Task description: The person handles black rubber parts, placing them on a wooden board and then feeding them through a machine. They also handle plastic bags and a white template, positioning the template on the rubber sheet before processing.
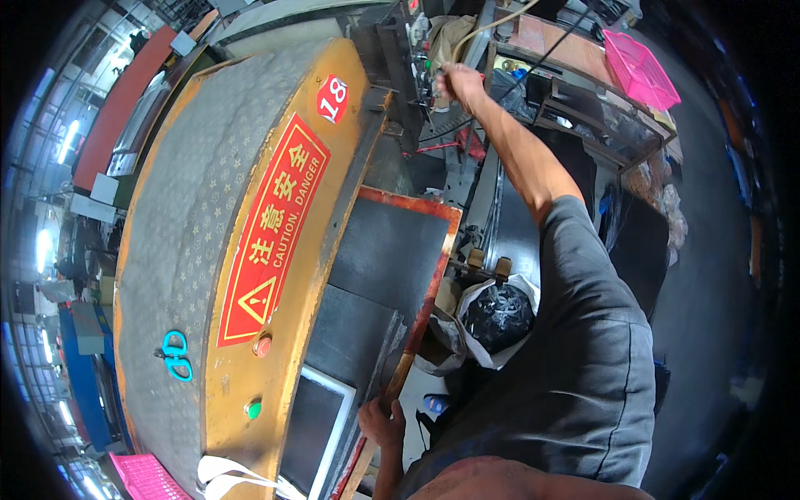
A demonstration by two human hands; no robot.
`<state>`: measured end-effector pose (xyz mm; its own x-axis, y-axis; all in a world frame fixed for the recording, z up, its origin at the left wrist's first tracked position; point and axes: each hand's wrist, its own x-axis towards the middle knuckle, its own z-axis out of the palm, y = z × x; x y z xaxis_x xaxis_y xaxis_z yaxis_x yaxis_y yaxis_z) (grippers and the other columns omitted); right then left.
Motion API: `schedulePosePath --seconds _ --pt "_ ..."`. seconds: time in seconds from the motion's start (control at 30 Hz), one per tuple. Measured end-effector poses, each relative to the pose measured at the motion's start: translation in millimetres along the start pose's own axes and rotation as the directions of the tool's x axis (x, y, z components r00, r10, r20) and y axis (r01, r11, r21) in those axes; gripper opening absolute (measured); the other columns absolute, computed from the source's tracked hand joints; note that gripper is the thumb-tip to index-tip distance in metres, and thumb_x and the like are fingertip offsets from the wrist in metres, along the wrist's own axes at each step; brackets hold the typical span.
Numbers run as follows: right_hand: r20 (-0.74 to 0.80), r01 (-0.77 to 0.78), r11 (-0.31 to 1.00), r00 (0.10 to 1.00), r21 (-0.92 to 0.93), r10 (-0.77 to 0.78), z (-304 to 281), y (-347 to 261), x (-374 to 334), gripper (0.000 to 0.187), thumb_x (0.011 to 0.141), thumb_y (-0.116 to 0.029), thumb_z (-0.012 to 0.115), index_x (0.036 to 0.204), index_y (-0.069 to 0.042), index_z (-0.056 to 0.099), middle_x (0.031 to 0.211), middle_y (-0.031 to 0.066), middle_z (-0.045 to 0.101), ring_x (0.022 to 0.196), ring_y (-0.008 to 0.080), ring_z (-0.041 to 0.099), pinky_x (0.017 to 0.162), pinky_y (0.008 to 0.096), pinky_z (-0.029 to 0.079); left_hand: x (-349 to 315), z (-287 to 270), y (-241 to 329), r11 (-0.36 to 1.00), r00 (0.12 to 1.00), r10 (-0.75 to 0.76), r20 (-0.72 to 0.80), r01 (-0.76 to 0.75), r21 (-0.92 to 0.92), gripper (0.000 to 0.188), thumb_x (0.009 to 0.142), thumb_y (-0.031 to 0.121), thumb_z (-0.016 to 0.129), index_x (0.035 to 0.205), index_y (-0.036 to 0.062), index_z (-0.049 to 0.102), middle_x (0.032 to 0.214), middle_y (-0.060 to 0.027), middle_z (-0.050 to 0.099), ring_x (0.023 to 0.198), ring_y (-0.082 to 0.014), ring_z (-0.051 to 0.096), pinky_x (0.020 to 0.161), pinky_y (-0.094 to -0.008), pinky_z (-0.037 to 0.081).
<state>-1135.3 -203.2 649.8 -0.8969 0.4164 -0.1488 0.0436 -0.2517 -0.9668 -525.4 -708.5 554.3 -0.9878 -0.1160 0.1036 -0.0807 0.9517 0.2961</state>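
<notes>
My right hand [461,84] reaches to the far end of the machine, at the control panel [423,62] with its small coloured buttons. Its fingers are closed at the panel's edge; what they hold, if anything, is hidden. Low in the view, my left hand [382,422] curls round the worn red-brown edge [423,308] of the machine's black bed. On that bed lie dark flat sheets [354,333] and a white rectangular frame [340,417], close to my left hand. Above the bed rises the yellow machine front [287,275] with a red warning label.
Teal-handled scissors [177,357] lie on the machine's grey patterned top. Red [262,346] and green [252,409] buttons stick out of the front. A white sack [500,321] with black plastic stands beside the bed. A pink basket [640,71] sits on the far-right bench.
</notes>
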Motion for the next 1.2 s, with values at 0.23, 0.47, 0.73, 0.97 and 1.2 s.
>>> schedulePosePath --seconds 0.23,0.47,0.73,0.97,1.2 --pt "-0.077 0.064 0.998 0.995 -0.006 -0.064 31.2 -38.6 63.2 0.022 0.103 -0.029 0.065 0.111 -0.009 0.066 0.095 0.0043 0.074 0.073 0.0166 0.070 0.059 0.0329 0.057 -2.2 2.1 2.7 1.000 1.000 -0.017 -0.008 0.017 -0.014 0.040 0.082 0.037 0.079 0.108 0.0097 0.066 0.103 -0.0140 0.064 0.099 -0.0396 0.061 0.082 -0.0526 0.049" --pt "-0.137 0.071 0.996 0.987 -0.060 -0.079 53.9 -40.3 86.7 0.034 0.099 -0.031 0.070 0.128 -0.014 0.074 0.098 0.0033 0.075 0.068 0.0157 0.068 0.055 0.0334 0.056 -2.8 4.2 4.0 1.000 1.000 -0.017 -0.025 0.018 0.020 0.042 0.078 0.038 0.080 0.106 0.0093 0.066 0.104 -0.0142 0.063 0.096 -0.0388 0.060 0.079 -0.0510 0.049" --pt "-0.103 0.122 0.975 0.984 -0.187 -0.143 57.4 -37.9 109.8 0.032 0.098 -0.033 0.071 0.125 -0.017 0.075 0.091 -0.0006 0.071 0.072 0.0139 0.067 0.059 0.0314 0.053 -1.2 2.7 7.1 1.000 0.999 -0.026 -0.047 0.026 0.013 0.040 0.074 0.032 0.081 0.103 0.0081 0.066 0.100 -0.0146 0.063 0.093 -0.0382 0.061 0.080 -0.0508 0.050" --pt "-0.071 0.136 0.983 0.987 -0.126 -0.146 51.3 -31.5 122.5 0.021 0.097 -0.028 0.073 0.112 -0.013 0.077 0.078 -0.0014 0.068 0.061 0.0119 0.061 0.052 0.0284 0.047 -4.4 1.9 6.1 0.997 0.999 -0.050 -0.005 0.050 0.053 0.045 0.075 0.038 0.081 0.107 0.0099 0.066 0.104 -0.0131 0.062 0.097 -0.0364 0.060 0.081 -0.0500 0.048" --pt "-0.112 0.135 0.987 0.983 -0.086 -0.145 53.5 -30.2 123.3 0.018 0.097 -0.025 0.074 0.109 -0.012 0.078 0.075 -0.0015 0.065 0.056 0.0113 0.056 0.049 0.0273 0.043 -4.5 2.6 3.7 0.998 0.999 -0.038 0.000 0.038 0.048 0.045 0.077 0.039 0.080 0.107 0.0094 0.066 0.103 -0.0134 0.061 0.096 -0.0364 0.060 0.081 -0.0499 0.048"
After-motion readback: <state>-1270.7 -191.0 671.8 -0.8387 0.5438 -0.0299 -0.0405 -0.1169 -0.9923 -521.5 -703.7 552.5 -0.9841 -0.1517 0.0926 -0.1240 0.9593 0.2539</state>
